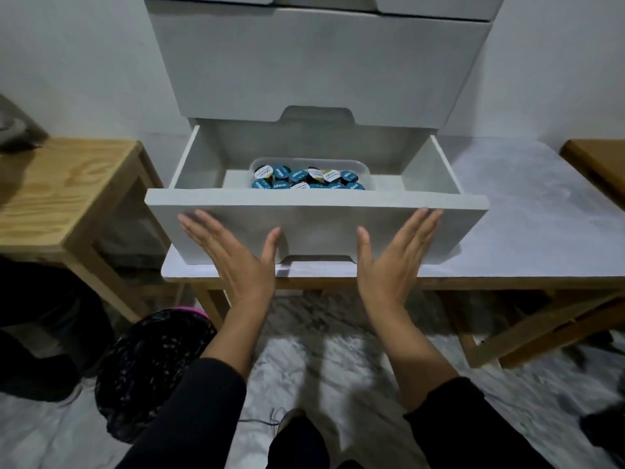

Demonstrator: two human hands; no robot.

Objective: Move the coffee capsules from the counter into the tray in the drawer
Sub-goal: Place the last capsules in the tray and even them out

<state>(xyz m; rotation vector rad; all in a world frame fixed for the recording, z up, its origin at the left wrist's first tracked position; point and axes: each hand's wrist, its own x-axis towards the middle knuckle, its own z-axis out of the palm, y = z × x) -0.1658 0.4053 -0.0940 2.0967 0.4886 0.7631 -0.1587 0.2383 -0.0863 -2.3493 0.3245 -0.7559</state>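
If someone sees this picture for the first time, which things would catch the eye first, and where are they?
The eye goes first to the two flat hands, the left hand and the right hand, pressed against the front of the open white drawer in the middle. Next come the teal-lidded coffee capsules filling a clear tray inside that drawer. The drawer unit stands on a pale counter.
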